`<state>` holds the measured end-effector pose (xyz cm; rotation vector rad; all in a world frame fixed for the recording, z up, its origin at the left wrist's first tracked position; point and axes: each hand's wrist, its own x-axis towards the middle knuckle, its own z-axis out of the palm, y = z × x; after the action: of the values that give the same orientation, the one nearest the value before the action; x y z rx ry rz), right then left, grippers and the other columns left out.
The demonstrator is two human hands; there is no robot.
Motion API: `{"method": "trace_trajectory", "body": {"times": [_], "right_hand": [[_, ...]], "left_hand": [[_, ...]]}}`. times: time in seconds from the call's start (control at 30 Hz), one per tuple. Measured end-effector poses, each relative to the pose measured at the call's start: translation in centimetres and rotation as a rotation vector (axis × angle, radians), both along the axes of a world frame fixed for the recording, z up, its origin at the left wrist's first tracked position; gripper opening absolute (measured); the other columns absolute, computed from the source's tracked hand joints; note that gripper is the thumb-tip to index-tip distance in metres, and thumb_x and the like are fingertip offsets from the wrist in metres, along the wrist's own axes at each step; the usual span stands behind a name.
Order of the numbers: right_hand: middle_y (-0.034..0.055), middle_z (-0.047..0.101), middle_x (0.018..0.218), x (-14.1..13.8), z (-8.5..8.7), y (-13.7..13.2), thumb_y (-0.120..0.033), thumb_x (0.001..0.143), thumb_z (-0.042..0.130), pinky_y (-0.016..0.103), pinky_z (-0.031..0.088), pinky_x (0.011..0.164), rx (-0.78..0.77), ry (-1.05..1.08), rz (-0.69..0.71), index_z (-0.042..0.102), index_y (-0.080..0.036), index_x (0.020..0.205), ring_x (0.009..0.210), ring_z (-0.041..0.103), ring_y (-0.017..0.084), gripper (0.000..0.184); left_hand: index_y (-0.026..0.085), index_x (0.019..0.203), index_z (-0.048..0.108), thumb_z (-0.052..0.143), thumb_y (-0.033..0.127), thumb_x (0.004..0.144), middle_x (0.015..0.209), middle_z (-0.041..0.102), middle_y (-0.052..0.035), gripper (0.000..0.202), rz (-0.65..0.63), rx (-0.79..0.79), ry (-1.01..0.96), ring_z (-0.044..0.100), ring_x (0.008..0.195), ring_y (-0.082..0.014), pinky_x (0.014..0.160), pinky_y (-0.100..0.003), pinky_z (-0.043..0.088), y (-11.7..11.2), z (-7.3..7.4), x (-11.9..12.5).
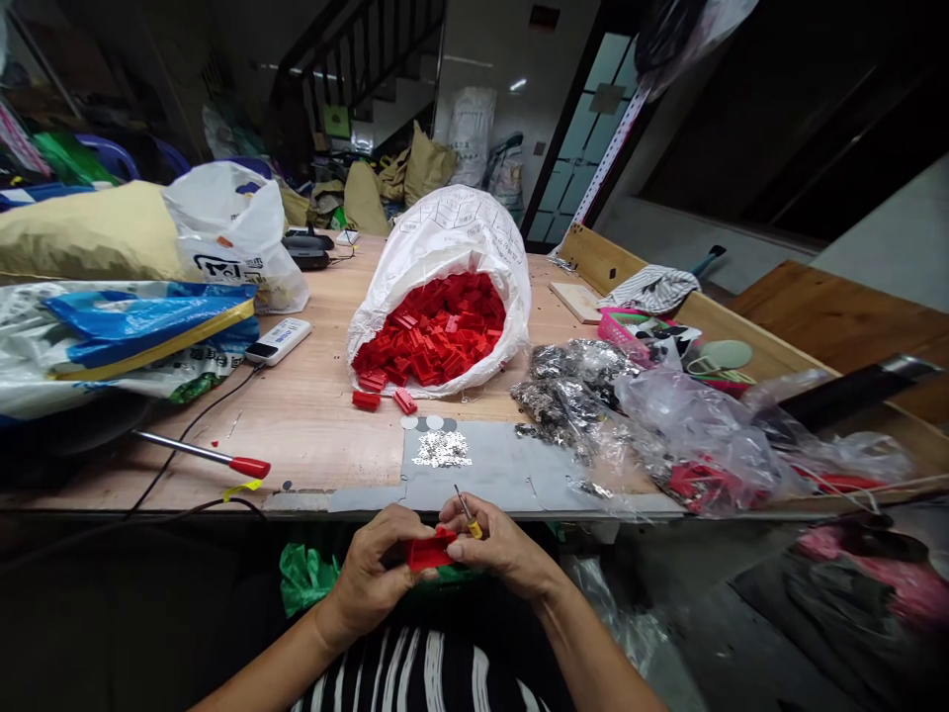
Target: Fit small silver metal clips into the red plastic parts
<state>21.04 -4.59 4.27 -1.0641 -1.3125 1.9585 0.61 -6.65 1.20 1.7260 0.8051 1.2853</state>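
My left hand point(371, 569) grips a red plastic piece point(428, 552) by its left end, just in front of the table edge. At its other end, fingers of my right hand point(504, 544) touch the same piece. A small screwdriver point(473, 524) with a yellow handle and thin metal shaft is held in my right hand, its tip pointing up and away. On the table ahead, a white sack point(452, 222) lies with its mouth towards me, full of similar red pieces point(437, 331). Small shiny metal parts point(443, 450) form a pile on a grey mat point(496, 470).
Plastic bags of metal parts point(570, 381) crowd the right, beside a pink basket point(623, 331). A red-tipped lever point(248, 467) juts in at left, near a white power strip point(278, 341). More bags point(133, 336) stand behind it. Green plastic point(305, 577) lies by my lap.
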Motion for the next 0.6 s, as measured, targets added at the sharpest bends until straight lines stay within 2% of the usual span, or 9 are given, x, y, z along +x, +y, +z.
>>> {"method": "trace_trajectory", "body": {"times": [0.07,0.13,0.2,0.27,0.3,0.4,0.6], "right_hand": [[-0.0012,0.058,0.085,-0.1,0.0,0.6,-0.040,0.066,0.075,0.019,0.035,0.055,0.014,-0.030,0.023,0.052,-0.019,0.099,0.064,0.050,0.009,0.045],[-0.0001,0.061,0.088,0.2,0.0,1.7,-0.040,0.071,0.071,0.020,0.037,0.054,0.099,-0.117,0.011,0.053,-0.019,0.099,0.065,0.052,0.010,0.039],[0.0021,0.063,0.094,0.9,-0.1,3.1,-0.036,0.078,0.063,0.024,0.042,0.063,0.295,-0.321,-0.102,0.056,-0.020,0.096,0.076,0.056,0.015,0.026],[0.0029,0.065,0.093,1.7,-0.2,4.7,-0.030,0.083,0.056,0.029,0.042,0.073,0.521,-0.632,-0.266,0.059,-0.020,0.091,0.085,0.058,0.018,0.013],[0.0033,0.065,0.093,2.1,-0.3,5.4,-0.026,0.083,0.055,0.031,0.041,0.076,0.597,-0.771,-0.303,0.060,-0.020,0.090,0.086,0.058,0.019,0.010],[0.0039,0.066,0.092,2.8,-0.8,6.8,-0.020,0.083,0.055,0.030,0.040,0.077,0.702,-1.009,-0.257,0.062,-0.021,0.090,0.085,0.058,0.018,0.010],[0.0017,0.062,0.087,2.2,-1.4,7.3,-0.024,0.084,0.057,0.027,0.037,0.070,0.771,-1.144,-0.178,0.059,-0.021,0.085,0.080,0.056,0.017,0.003]], "left_hand": [[0.020,0.095,0.066,0.074,0.023,0.073,0.084,0.062,-0.0036,0.023,0.032,-0.094,-0.048,0.061,0.077,-0.0168,0.068,-0.028,0.050,0.3,-0.2,0.1],[0.020,0.093,0.065,0.073,0.025,0.073,0.085,0.064,-0.0031,0.023,0.065,-0.228,-0.094,0.063,0.078,-0.0171,0.071,-0.029,0.052,0.6,-0.3,0.2],[0.019,0.094,0.063,0.073,0.026,0.073,0.088,0.065,-0.0033,0.024,0.098,-0.360,-0.138,0.065,0.081,-0.0180,0.075,-0.031,0.053,0.9,-0.3,0.3],[0.018,0.095,0.062,0.073,0.028,0.072,0.090,0.068,-0.0042,0.026,0.128,-0.451,-0.168,0.066,0.084,-0.0193,0.077,-0.032,0.054,1.3,-0.3,0.3],[0.018,0.095,0.062,0.073,0.028,0.072,0.090,0.068,-0.0048,0.028,0.145,-0.476,-0.174,0.066,0.085,-0.0198,0.078,-0.032,0.054,1.4,-0.3,0.2],[0.017,0.097,0.062,0.072,0.029,0.072,0.092,0.069,-0.0055,0.029,0.185,-0.491,-0.154,0.066,0.086,-0.0202,0.080,-0.033,0.054,1.8,-0.4,-0.1],[0.019,0.100,0.063,0.068,0.030,0.078,0.096,0.065,-0.0052,0.025,0.263,-0.290,0.042,0.063,0.090,-0.0194,0.078,-0.032,0.054,2.3,-0.5,-0.6]]}}
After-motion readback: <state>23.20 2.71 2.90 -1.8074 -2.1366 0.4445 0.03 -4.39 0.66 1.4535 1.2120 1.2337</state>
